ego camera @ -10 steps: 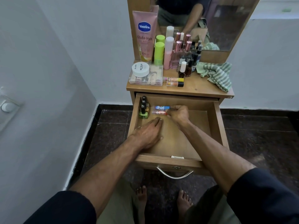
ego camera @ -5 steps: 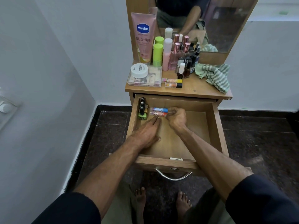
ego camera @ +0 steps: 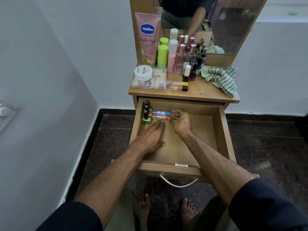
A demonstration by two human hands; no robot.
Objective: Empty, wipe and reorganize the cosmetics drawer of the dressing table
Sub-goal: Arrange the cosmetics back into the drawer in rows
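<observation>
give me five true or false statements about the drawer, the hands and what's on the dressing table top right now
1. The drawer is pulled open. True.
2. The left hand grips a nail polish bottle. False: its fingers lie straight on the drawer floor, the tips at the red-capped tube.
3. The striped cloth lies inside the drawer. False: it lies on the table top, at the right.
4. The right hand is at the capped ends of the red-capped tube and the blue-capped tube. True.
5. The nail polish bottles in the drawer stand in its back right corner. False: they stand along the left wall.
</observation>
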